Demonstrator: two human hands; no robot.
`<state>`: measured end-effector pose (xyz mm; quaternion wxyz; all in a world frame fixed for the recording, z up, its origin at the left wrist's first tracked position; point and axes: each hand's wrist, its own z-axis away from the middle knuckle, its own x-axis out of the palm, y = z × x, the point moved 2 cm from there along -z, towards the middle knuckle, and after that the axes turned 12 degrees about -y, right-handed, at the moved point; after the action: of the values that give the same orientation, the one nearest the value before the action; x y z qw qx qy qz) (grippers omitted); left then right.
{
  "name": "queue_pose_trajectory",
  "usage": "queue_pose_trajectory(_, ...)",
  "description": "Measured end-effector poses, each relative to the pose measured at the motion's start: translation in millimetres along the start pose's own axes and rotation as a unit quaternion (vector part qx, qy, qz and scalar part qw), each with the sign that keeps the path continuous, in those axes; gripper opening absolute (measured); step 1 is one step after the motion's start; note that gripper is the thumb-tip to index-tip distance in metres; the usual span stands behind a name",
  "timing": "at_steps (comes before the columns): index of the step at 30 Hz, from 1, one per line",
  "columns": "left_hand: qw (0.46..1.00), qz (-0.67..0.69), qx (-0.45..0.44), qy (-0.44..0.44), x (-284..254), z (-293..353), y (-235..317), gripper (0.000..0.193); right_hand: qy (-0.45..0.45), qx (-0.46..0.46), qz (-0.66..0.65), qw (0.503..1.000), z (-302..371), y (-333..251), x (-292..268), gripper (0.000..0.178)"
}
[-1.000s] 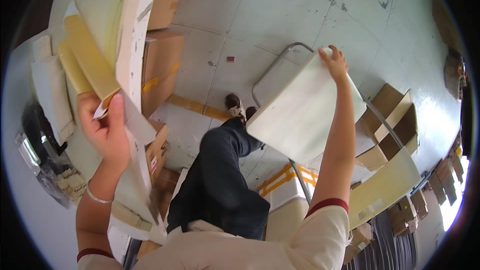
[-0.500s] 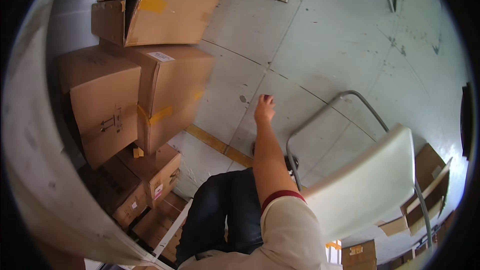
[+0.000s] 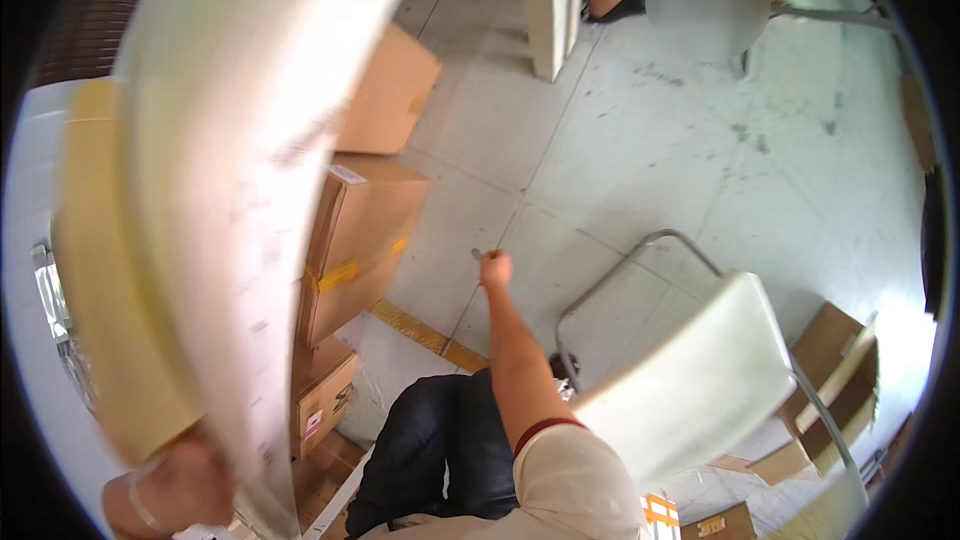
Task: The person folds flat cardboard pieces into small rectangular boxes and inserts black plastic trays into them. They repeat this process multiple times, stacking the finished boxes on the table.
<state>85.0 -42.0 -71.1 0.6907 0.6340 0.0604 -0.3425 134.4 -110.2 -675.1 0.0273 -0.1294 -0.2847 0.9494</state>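
Observation:
My right arm stretches forward over the grey floor, and its hand (image 3: 496,268) is closed. Whatever it may hold is hidden. At the lower left, beside the edge of a white tabletop (image 3: 230,240), my left hand (image 3: 185,485) appears with a thin pale band at its wrist. Its fingers are smeared and partly out of sight, so I cannot tell whether they grip anything. On the tabletop side lies a yellowish-tan sheet or board (image 3: 95,280), close to the left hand.
Brown cardboard boxes (image 3: 365,205) are stacked beyond the table edge. A white chair (image 3: 700,370) with a grey metal tube frame stands at my right. Opened cartons (image 3: 830,370) lie behind it. Ahead are a white table leg (image 3: 545,10) and another person's foot in a dark shoe (image 3: 620,5).
My view has swung up and left, bringing the tabletop, my left hand and another person's foot into sight. My right hand appears lower and further left, still closed.

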Motion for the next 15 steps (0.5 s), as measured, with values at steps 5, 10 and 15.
queue_pose_trajectory(5,0.991,-0.062,0.105,0.046,-10,-6,2,0.022,0.004,-0.037,-0.424,0.905,162,-120,-110,0.013)
queue_pose_trajectory(10,0.976,-0.137,0.144,0.087,0,-13,13,0.025,0.125,-0.234,-0.376,0.888,295,-278,-279,0.009)
queue_pose_trajectory(15,0.973,-0.151,0.15,0.092,-5,-10,26,0.023,-0.082,-0.419,-0.291,0.856,334,-518,-335,0.018)
